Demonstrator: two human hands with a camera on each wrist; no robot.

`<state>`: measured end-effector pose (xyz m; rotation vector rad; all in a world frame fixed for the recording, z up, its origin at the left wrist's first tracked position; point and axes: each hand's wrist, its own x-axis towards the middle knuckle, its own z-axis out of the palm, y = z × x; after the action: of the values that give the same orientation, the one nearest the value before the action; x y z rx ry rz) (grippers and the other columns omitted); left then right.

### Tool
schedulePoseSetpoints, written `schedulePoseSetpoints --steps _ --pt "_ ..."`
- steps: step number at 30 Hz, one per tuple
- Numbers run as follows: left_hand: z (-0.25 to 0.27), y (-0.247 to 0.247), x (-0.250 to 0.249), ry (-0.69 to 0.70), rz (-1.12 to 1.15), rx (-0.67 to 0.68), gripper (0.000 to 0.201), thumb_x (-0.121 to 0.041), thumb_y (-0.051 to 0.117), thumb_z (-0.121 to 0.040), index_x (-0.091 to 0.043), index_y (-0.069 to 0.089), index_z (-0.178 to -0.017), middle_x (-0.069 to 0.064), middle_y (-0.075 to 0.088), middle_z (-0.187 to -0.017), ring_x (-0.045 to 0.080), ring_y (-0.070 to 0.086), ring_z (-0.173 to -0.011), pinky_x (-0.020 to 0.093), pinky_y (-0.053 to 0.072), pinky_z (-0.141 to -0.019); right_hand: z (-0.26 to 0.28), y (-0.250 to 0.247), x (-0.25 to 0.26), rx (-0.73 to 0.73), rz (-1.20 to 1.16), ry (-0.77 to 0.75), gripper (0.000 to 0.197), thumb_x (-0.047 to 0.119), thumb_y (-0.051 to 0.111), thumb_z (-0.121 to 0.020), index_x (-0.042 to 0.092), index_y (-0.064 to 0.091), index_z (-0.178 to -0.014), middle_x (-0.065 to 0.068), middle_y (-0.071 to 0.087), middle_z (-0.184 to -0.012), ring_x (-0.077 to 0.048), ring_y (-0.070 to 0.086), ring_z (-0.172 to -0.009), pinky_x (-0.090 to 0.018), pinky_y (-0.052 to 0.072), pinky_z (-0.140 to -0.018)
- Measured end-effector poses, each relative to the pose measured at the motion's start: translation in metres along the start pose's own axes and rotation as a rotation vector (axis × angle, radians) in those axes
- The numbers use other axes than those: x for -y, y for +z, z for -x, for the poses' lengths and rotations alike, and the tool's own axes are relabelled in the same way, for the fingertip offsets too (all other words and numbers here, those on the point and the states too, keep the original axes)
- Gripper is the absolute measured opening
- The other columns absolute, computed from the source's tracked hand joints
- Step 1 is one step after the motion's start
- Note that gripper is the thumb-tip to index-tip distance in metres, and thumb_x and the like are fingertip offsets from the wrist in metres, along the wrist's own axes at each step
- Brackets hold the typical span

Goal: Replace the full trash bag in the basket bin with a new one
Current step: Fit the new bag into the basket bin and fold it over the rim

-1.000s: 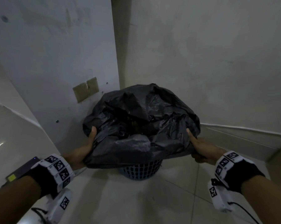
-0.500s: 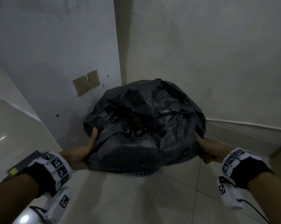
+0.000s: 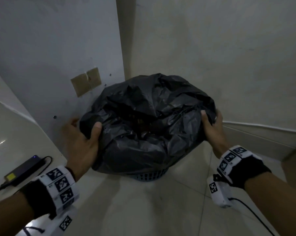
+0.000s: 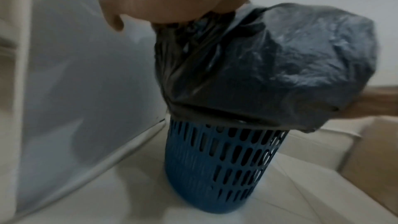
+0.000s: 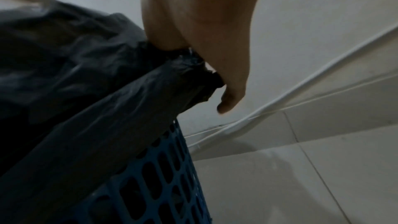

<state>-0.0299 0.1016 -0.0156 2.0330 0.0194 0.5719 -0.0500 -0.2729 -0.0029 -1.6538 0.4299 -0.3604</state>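
A full black trash bag (image 3: 150, 123) bulges out of a blue slotted basket bin (image 3: 149, 176) on the tiled floor in a wall corner. My left hand (image 3: 83, 133) grips the bag's left edge, thumb on top of the plastic. My right hand (image 3: 212, 123) grips the bag's right edge in the same way. In the left wrist view the bag (image 4: 269, 67) is gathered under my palm above the bin (image 4: 217, 168). In the right wrist view a bunched fold of the bag (image 5: 189, 74) sits inside my curled fingers, above the bin (image 5: 155, 185).
A grey panel with a taped brown patch (image 3: 85, 81) stands left of the bin, and a plain wall rises behind it. A dark power adapter with a cable (image 3: 24, 169) lies on the white ledge at the left. Pale floor tiles (image 3: 160, 210) spread in front.
Both hands moved up from the bag's lower sides to its upper edges and gathered the plastic inward. The view has tilted down, and a strip of the bin shows below the bag again.
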Motion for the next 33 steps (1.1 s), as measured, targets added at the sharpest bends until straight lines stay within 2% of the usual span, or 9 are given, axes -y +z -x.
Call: schedulePoseSetpoints --steps 2,5,12,14,18,23,27,30,33 --pt "0.009 0.001 -0.032 0.173 -0.083 -0.012 0.054 -0.059 0.042 -0.085 -0.016 0.046 -0.118 0.004 0.047 -0.123 0.016 0.044 -0.113 0.031 0.035 -0.098 -0.002 0.009 0.004 0.022 -0.003 -0.170 0.081 0.068 0.054 -0.081 0.034 0.026 -0.148 0.004 0.038 -0.152 -0.020 0.041 -0.136 -0.044 0.039 -0.110" --pt "0.026 0.005 -0.065 0.404 -0.188 0.147 0.038 -0.050 0.040 -0.089 -0.019 0.051 -0.109 0.003 0.043 -0.128 0.020 0.037 -0.123 0.044 0.029 -0.108 0.000 0.021 0.005 0.084 0.005 -0.088 0.063 0.062 0.054 -0.085 0.035 0.042 -0.141 0.006 0.051 -0.141 -0.020 0.051 -0.127 -0.044 0.043 -0.107" --pt "0.028 0.018 -0.051 0.674 -0.558 0.393 0.065 -0.054 0.015 -0.099 -0.026 0.072 -0.088 -0.012 0.066 -0.101 0.015 0.052 -0.113 0.061 0.008 -0.113 0.040 0.025 0.012 0.036 0.183 -0.304 0.028 0.044 0.051 -0.094 0.017 0.057 -0.098 0.002 0.058 -0.090 -0.003 0.054 -0.079 -0.024 0.039 -0.066" --pt "0.006 0.011 -0.041 0.702 -0.575 0.381 0.065 -0.048 0.017 -0.101 -0.020 0.074 -0.086 -0.006 0.067 -0.104 0.020 0.053 -0.114 0.063 0.010 -0.112 0.041 0.016 0.010 0.026 0.201 -0.353 0.049 0.056 0.044 -0.093 0.013 0.051 -0.071 -0.008 0.051 -0.064 -0.006 0.048 -0.058 -0.031 0.036 -0.055" --pt "-0.028 0.000 -0.044 0.646 -0.528 0.163 0.037 -0.034 0.033 -0.099 -0.015 0.066 -0.101 0.006 0.060 -0.117 0.028 0.054 -0.112 0.049 0.020 -0.109 0.028 0.003 0.012 -0.088 0.117 -0.249 0.071 0.059 0.033 -0.096 0.000 0.058 -0.066 -0.016 0.051 -0.050 -0.026 0.053 -0.049 -0.031 0.043 -0.053" --pt "-0.010 0.027 -0.091 0.672 -0.432 0.253 0.037 -0.039 0.033 -0.099 -0.018 0.062 -0.107 0.001 0.064 -0.108 0.024 0.057 -0.102 0.049 0.035 -0.101 0.009 0.010 0.033 -0.117 -0.003 -0.011 0.042 0.056 0.038 -0.096 0.018 0.046 -0.112 -0.011 0.056 -0.098 -0.023 0.059 -0.072 -0.037 0.051 -0.061" --pt "0.026 0.064 -0.101 0.453 -0.539 0.459 0.053 -0.058 0.019 -0.096 -0.022 0.056 -0.107 -0.001 0.063 -0.086 0.022 0.060 -0.080 0.039 0.044 -0.083 0.005 0.023 0.045 0.090 -0.086 0.154 0.068 0.058 0.042 -0.094 0.032 0.016 -0.150 -0.009 0.037 -0.148 -0.033 0.058 -0.113 -0.036 0.055 -0.061" --pt "0.036 0.074 -0.093 0.591 -0.638 0.343 0.055 -0.061 0.015 -0.094 -0.023 0.053 -0.083 -0.006 0.042 -0.048 0.020 0.046 -0.046 0.031 0.035 -0.065 -0.001 0.034 0.045 0.037 -0.023 0.187 0.078 0.065 0.047 -0.087 0.021 0.026 -0.147 -0.008 0.040 -0.146 -0.032 0.051 -0.123 -0.048 0.051 -0.091" --pt "0.026 0.068 -0.080 0.723 -0.562 0.326 0.055 -0.055 0.017 -0.098 -0.021 0.058 -0.086 -0.002 0.050 -0.047 0.021 0.049 -0.046 0.028 0.031 -0.066 -0.004 0.034 0.043 -0.052 0.135 0.039 0.054 0.051 0.050 -0.093 0.008 0.052 -0.125 -0.012 0.059 -0.119 -0.031 0.057 -0.109 -0.042 0.049 -0.091"
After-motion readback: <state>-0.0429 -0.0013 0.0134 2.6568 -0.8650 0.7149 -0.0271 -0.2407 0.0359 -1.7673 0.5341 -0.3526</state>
